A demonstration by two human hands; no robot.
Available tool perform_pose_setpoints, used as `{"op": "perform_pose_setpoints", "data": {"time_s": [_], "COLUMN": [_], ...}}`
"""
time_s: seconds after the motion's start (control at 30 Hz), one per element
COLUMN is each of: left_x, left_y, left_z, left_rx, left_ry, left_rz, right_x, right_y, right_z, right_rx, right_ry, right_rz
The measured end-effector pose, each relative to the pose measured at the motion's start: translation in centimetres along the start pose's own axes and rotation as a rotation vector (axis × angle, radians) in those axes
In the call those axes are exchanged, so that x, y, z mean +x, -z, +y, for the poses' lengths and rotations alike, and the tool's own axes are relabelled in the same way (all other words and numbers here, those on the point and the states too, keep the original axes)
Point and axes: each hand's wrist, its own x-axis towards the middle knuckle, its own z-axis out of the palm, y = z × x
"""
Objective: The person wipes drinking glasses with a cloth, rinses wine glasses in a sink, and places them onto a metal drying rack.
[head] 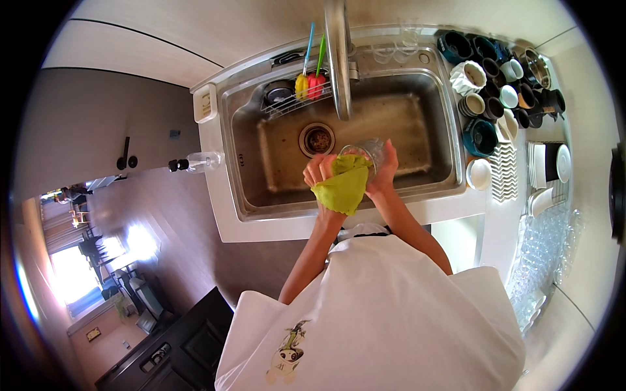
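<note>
Over the front part of a stainless steel sink (411, 183), my right hand (385, 171) holds a clear drinking glass (373, 149) tilted on its side. My left hand (320, 168) grips a yellow-green cloth (345, 188), which hangs down over the wrist. Part of the cloth lies against the glass, and some of the left fingers are hidden behind it or the glass. Above and behind the hands is the faucet spout (337, 63). The drain (317, 140) lies just beyond my left hand.
A wire rack (298, 102) inside the sink carries a yellow and a red brush. Several clear glasses (396, 49) stand behind the faucet. Cups and bowls (480, 138) crowd the right counter, with many glasses (538, 249) nearer me. A clear bottle (203, 162) is at the left edge.
</note>
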Motion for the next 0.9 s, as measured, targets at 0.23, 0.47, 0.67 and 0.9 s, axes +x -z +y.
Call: {"op": "perform_pose_setpoints", "data": {"time_s": [0.23,0.47,0.67,0.9], "left_x": [-2.0,-1.8,-2.3,-2.3], "left_y": [-0.3,-2.1,-6.4,-6.7], "left_z": [-1.2,-2.2,-2.3,-4.2], "left_rx": [-0.231,-0.932,-1.071,-0.553], "left_ry": [0.001,0.506,0.655,0.154], "left_rz": [-0.401,-0.528,-0.476,-0.642], "right_x": [0.2,-1.0,-1.6,-1.2], "right_y": [0.9,-0.1,-0.8,-1.5], "right_z": [-0.5,-0.3,0.5,0.7], "right_rx": [-0.114,-0.09,-0.125,-0.484], "right_ry": [-0.031,-0.06,-0.095,0.016], "right_rz": [-0.147,-0.136,-0.059,0.213]}}
